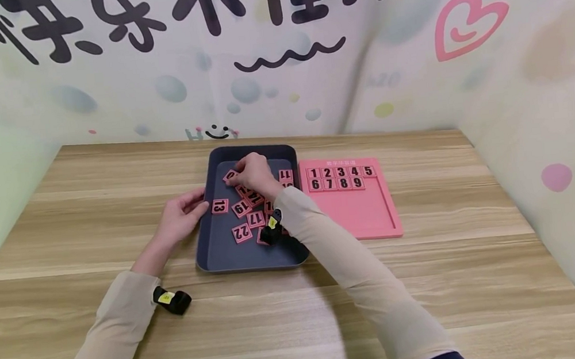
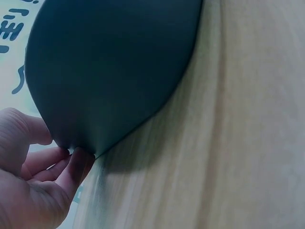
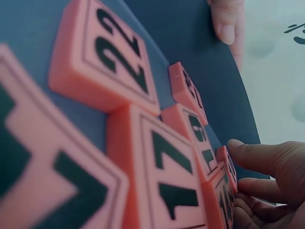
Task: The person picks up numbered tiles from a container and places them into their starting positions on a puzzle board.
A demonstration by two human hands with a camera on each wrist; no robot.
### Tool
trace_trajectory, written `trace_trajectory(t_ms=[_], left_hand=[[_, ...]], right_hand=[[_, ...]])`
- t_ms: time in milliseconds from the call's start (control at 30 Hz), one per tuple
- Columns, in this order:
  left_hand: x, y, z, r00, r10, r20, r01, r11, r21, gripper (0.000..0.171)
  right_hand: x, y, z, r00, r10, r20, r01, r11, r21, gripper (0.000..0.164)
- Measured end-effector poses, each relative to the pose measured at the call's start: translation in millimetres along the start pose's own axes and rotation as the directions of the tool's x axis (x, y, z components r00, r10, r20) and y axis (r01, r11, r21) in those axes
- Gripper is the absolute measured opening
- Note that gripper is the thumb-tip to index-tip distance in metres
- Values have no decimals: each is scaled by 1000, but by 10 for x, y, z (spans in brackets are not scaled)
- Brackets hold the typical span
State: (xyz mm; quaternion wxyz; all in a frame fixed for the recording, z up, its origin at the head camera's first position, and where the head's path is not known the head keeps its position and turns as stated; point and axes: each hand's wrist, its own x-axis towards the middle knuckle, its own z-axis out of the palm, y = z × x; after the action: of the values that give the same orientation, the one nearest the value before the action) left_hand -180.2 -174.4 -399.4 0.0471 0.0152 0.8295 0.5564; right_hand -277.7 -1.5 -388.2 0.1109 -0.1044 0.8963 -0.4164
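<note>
A dark grey tray [image 1: 222,255] lies on the table, holding several pink tiles with black numbers, such as a 22 tile [image 1: 242,233], a 17 tile [image 3: 167,167] and a 13 tile [image 1: 219,206]. My left hand [image 1: 179,216] holds the tray's left wall, its fingers at the rim in the left wrist view. Over the tray's far part, my right hand [image 1: 256,175] pinches a pink number tile [image 1: 230,175] between thumb and fingers; its number is partly covered. A pink board [image 1: 345,217] right of the tray carries tiles 1 to 9 in two rows.
The wooden table [image 1: 260,332] runs up to a printed wall sheet [image 1: 280,99] at the back. Near the tray's right wall sits an 11 tile [image 1: 285,175]. My right forearm crosses the tray's right side and hides some tiles.
</note>
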Motion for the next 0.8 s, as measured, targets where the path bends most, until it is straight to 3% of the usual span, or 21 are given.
trace_trajectory(t_ms=[467,800], left_hand=[[-11,19,1,1000,-6,-2,6,1000,-3,42],[-11,7,-1,1000,-3,-9,3,1000,19,41]], right_hand=[[-4,2,24,1000,-3,-21,1,997,-80,13],[-10,-13,-69,1000,-13,-23,12,999,-53,17]])
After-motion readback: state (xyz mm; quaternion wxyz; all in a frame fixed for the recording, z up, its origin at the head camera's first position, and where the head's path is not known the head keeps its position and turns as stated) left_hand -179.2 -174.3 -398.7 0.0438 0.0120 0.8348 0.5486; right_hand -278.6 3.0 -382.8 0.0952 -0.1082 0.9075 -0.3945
